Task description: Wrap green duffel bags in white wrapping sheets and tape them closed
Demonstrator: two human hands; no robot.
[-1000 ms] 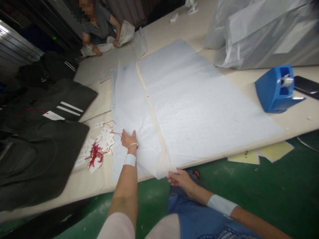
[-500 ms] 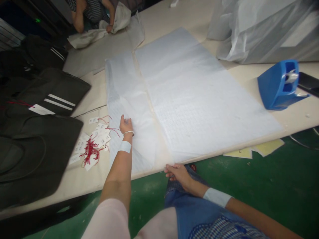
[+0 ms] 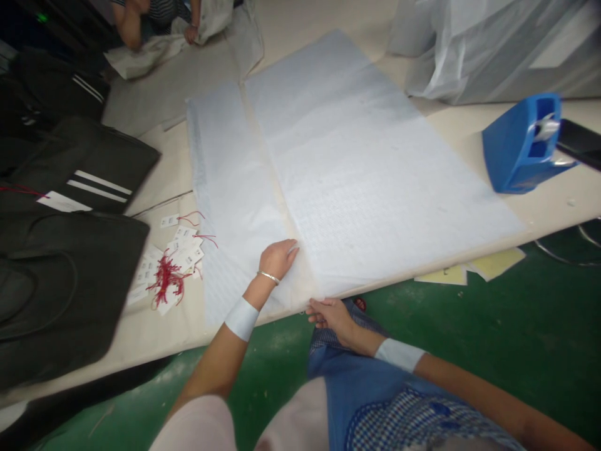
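Note:
My left hand [image 3: 278,259] rests over the near part of a narrow translucent white plastic sheet [image 3: 230,169], by the pale strip separating it from a wider sheet. Its fingers are bent and drawn together; anything between them is too small to make out. At the table's front edge, my right hand [image 3: 331,318] has thumb and fingers pinched together near the close corner of the wide translucent sheet [image 3: 366,175]. What that pinch holds is hidden. Faint rows of print show on the wide sheet.
White tags [image 3: 185,241] with red strings [image 3: 166,279] lie left of the sheets, beside dark bags with white stripes [image 3: 101,186]. A blue tape dispenser [image 3: 509,150] stands right. Behind are grey plastic-wrapped goods [image 3: 498,56] and a co-worker's hand [image 3: 191,33] on pale fabric. Yellow papers [image 3: 495,263] jut below the table edge.
My left hand has moved right and nearer, from the middle of the narrow sheet to the pale strip, its fingers closing together. My right hand stays at the table edge. The view has shifted slightly.

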